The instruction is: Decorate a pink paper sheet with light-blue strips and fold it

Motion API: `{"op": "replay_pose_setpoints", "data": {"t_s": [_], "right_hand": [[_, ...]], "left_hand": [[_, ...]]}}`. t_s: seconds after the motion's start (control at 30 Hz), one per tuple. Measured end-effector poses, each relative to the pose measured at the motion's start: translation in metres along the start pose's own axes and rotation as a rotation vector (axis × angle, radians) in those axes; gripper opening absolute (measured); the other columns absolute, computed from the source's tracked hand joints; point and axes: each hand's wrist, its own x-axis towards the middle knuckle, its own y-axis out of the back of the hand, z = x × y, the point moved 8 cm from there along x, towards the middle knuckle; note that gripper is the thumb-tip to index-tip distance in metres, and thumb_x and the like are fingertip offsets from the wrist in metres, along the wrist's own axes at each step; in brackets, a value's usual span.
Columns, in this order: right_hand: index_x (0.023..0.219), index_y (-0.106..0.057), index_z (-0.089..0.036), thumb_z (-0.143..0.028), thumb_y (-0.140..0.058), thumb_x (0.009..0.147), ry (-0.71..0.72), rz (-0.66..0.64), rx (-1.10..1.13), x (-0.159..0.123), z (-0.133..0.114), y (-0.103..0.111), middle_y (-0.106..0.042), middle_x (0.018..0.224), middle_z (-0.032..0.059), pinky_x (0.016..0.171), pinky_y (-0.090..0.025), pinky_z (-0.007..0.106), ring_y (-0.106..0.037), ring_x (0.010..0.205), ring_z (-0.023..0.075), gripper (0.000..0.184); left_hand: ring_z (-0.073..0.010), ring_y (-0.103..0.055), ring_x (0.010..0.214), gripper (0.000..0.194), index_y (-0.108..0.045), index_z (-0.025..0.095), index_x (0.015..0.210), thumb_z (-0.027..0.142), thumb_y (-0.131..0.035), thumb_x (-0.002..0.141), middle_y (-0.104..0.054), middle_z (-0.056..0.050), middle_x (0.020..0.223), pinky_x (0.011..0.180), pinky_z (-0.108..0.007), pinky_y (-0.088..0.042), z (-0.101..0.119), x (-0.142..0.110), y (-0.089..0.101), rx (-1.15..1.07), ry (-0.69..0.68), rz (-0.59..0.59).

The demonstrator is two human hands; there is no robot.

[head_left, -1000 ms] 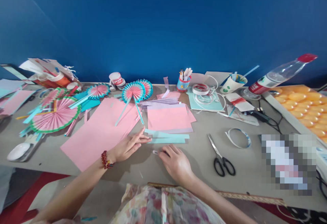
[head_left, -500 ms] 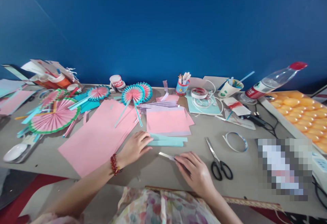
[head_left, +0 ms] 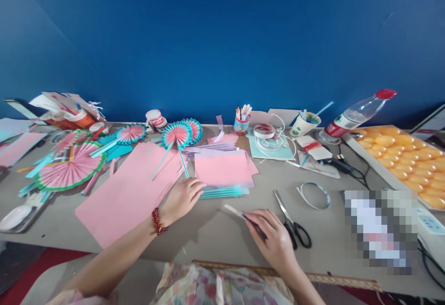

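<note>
My left hand [head_left: 182, 199], with a red bead bracelet on its wrist, has its fingertips closed at the left end of a pleated blue paper strip [head_left: 225, 192]. That strip lies flat, its folds showing as narrow stacked edges. In my right hand [head_left: 273, 236] is a thin, flat white stick [head_left: 233, 210], pointing left toward the strip; its other end is hidden by my fingers. Just right of this hand lie the scissors [head_left: 288, 214], with their black handles partly covered by it. Behind the blue strip sits a stack of pink paper [head_left: 224, 170].
Large pink sheets [head_left: 121, 193] spread to the left, near finished paper fans [head_left: 176, 134]. Along the back stand a can of sticks [head_left: 241, 123], a paper cup [head_left: 303, 125] and a bottle [head_left: 354, 117]. A loop of tape [head_left: 314, 197] lies right of the scissors.
The blue paper, which showed as wide flat folds, now shows several narrow pleat edges. My right hand has shifted a little right with the stick. The whole view has swung slightly.
</note>
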Motion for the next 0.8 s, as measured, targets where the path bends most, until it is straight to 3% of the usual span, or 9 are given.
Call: {"op": "replay_pose_setpoints", "data": {"t_s": [0.2, 0.3, 0.4, 0.57, 0.8], "right_hand": [[0.110, -0.065, -0.022, -0.013, -0.057, 0.093, -0.025, 0.010, 0.002, -0.006, 0.006, 0.001, -0.068, 0.095, 0.0066, 0.081, -0.053, 0.034, -0.065, 0.087, 0.0191, 0.021], [0.110, -0.066, -0.022, -0.014, -0.057, 0.093, -0.035, 0.014, 0.004, -0.007, 0.008, 0.002, -0.068, 0.095, 0.0067, 0.079, -0.054, 0.034, -0.065, 0.086, 0.0191, 0.021], [0.110, -0.067, -0.022, -0.016, -0.057, 0.093, -0.043, 0.018, 0.010, -0.008, 0.009, 0.003, -0.069, 0.095, 0.0068, 0.079, -0.054, 0.034, -0.066, 0.086, 0.0193, 0.020], [0.109, -0.068, -0.023, -0.017, -0.056, 0.094, -0.051, 0.035, 0.006, -0.009, 0.011, 0.004, -0.070, 0.095, 0.0072, 0.079, -0.055, 0.036, -0.067, 0.086, 0.0201, 0.020], [0.112, -0.065, -0.024, -0.014, -0.057, 0.093, -0.072, 0.099, 0.003, -0.006, 0.009, 0.014, -0.069, 0.096, 0.0069, 0.079, -0.054, 0.036, -0.065, 0.087, 0.0204, 0.023]], "left_hand": [[-0.0227, -0.059, 0.104, 0.018, -0.059, 0.021, 0.114, 0.021, -0.059, 0.096, -0.062, -0.006, 0.112, 0.092, -0.039, -0.050, 0.008, 0.000, -0.004, 0.057, -0.058, -0.077], [-0.0227, -0.058, 0.102, 0.007, -0.060, 0.020, 0.102, 0.019, -0.056, 0.096, -0.060, -0.006, 0.111, 0.090, -0.040, -0.049, 0.011, -0.003, -0.006, 0.092, -0.083, -0.065], [-0.0216, -0.058, 0.099, 0.009, -0.061, 0.020, 0.095, 0.019, -0.052, 0.098, -0.060, -0.005, 0.106, 0.088, -0.038, -0.048, 0.011, -0.005, -0.010, 0.103, -0.084, -0.057], [-0.0206, -0.060, 0.095, 0.013, -0.059, 0.020, 0.095, 0.014, -0.047, 0.098, -0.065, -0.004, 0.098, 0.089, -0.038, -0.047, 0.012, -0.009, -0.010, 0.027, -0.093, -0.045], [-0.0173, -0.063, 0.086, 0.015, -0.057, 0.021, 0.101, 0.014, -0.044, 0.097, -0.066, -0.002, 0.092, 0.077, -0.029, -0.050, 0.008, -0.016, 0.002, -0.182, 0.006, -0.070]]}}
